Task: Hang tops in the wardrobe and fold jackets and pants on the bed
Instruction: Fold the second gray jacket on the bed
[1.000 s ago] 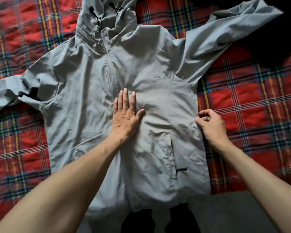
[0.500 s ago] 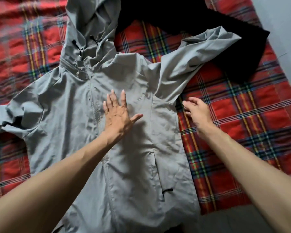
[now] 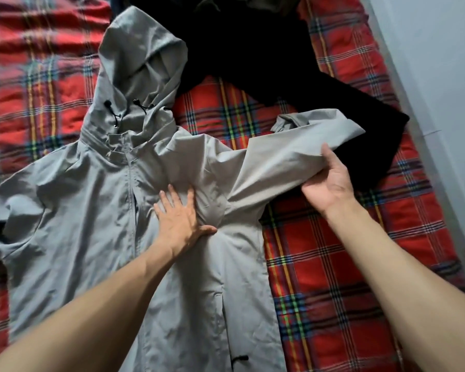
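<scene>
Jacket [image 3: 78, 224], grey and hooded, lies spread front-up on plaid bedcover [image 3: 333, 264].

Jacket [image 3: 86, 210] hem — beyond the bottom edge

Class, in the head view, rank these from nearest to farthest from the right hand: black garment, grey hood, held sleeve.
1. Held sleeve, held by the right hand.
2. Black garment, just beyond it.
3. Grey hood, upper left.
</scene>
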Demonstrator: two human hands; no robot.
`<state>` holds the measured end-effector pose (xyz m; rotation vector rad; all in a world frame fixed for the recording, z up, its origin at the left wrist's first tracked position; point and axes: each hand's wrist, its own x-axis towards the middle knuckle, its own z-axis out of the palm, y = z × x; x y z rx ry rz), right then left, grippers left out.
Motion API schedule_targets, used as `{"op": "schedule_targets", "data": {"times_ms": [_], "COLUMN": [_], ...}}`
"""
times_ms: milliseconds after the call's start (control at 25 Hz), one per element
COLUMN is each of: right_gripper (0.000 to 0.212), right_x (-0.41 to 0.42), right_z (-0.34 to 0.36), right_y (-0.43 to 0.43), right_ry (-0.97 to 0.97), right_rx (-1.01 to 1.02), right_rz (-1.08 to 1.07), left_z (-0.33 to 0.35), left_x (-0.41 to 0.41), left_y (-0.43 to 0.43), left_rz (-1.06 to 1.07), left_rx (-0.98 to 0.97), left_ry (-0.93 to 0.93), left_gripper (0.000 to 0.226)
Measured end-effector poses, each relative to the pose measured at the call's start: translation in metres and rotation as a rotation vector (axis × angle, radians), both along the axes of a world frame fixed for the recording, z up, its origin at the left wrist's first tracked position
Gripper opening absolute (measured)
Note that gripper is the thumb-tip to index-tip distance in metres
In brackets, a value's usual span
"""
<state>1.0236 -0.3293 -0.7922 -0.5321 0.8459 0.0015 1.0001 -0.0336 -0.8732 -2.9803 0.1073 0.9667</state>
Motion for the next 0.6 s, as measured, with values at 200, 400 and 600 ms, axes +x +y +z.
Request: {"op": "schedule_targets", "data": {"times_ms": [200,400,600], "right_gripper": [0.039,0.055,0.016], "right_x": [0.014,0.021,-0.054], "right_z": [0.020,0.045,0.084], "right_y": [-0.046,-0.056,0.073], "right_ry": [-0.148,-0.179,-0.529], "right_rx": [0.015,-0.155,-1.490], "right_rz": [-0.030,-0.049,0.492], "left_z": [-0.001,0.004,0.078], "left_x": [0.001,0.003,0.008], "left_y": [0.000,0.003,0.052], "left_rz": [0.011,0.023,0.706], "left_rx": [0.005,-0.054,-1.065], "left_ry": [-0.005,0.035,0.185], "left_gripper": [0.130,0.129,0.069]}}
